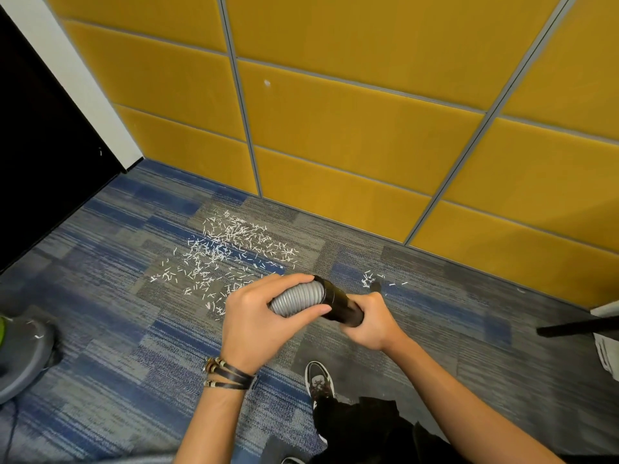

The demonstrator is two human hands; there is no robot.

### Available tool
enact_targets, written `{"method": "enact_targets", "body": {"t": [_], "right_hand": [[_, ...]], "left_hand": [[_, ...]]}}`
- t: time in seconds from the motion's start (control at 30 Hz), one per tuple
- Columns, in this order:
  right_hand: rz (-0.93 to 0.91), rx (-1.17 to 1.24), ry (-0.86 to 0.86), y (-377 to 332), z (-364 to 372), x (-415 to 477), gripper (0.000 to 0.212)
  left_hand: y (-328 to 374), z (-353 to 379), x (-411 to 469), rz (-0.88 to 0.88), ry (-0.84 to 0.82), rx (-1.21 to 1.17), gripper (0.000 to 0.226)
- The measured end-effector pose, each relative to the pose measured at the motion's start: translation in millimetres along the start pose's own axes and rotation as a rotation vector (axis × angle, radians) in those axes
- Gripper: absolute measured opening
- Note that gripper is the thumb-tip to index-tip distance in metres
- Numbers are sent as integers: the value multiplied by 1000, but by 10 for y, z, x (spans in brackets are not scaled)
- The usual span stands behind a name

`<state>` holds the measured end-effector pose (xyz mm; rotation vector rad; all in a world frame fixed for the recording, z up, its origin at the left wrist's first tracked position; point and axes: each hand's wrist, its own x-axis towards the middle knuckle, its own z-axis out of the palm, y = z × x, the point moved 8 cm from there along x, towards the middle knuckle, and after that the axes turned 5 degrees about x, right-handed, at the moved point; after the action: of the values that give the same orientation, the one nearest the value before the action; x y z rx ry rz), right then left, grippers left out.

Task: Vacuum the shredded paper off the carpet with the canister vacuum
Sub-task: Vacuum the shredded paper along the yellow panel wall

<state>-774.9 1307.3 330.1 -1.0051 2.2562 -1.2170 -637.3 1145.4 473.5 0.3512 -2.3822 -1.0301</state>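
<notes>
White shredded paper (227, 251) lies scattered on the blue and grey carpet (110, 296), with a smaller patch (368, 279) further right. My left hand (258, 323) grips the grey ribbed vacuum hose (298, 296). My right hand (371, 324) grips the black tube end (338, 301) joined to that hose. Both hands hold the hose above the carpet, just in front of the paper. The grey canister vacuum body (23, 353) sits at the left edge, partly out of view.
A yellow padded wall (351, 128) runs behind the paper. A dark door (40, 145) stands at the left. A black wand (579, 326) and a white object (606, 349) lie at the right edge. My shoe (318, 383) is below the hands.
</notes>
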Motion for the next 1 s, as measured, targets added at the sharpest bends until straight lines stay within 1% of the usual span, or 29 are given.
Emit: {"method": "enact_targets", "body": {"t": [0.17, 0.3, 0.47, 0.57, 0.87, 0.9, 1.0], "right_hand": [[-24, 29, -5, -133, 8, 78, 27], [-10, 58, -21, -140, 17, 27, 22], [-39, 26, 9, -249, -42, 110, 18], [-44, 54, 6, -257, -21, 172, 23], [-23, 70, -33, -224, -43, 158, 17], [-26, 56, -23, -217, -80, 167, 18], [-34, 23, 16, -225, -189, 227, 31]], "left_hand": [[46, -91, 64, 27, 14, -30, 47], [49, -161, 127, 22, 8, -58, 50], [49, -302, 182, 29, 77, 3, 47], [87, -287, 225, 37, 60, 7, 47], [73, -237, 282, 45, 36, -15, 47], [73, -223, 290, 42, 42, -10, 47], [72, -185, 327, 24, 61, -13, 45]]}}
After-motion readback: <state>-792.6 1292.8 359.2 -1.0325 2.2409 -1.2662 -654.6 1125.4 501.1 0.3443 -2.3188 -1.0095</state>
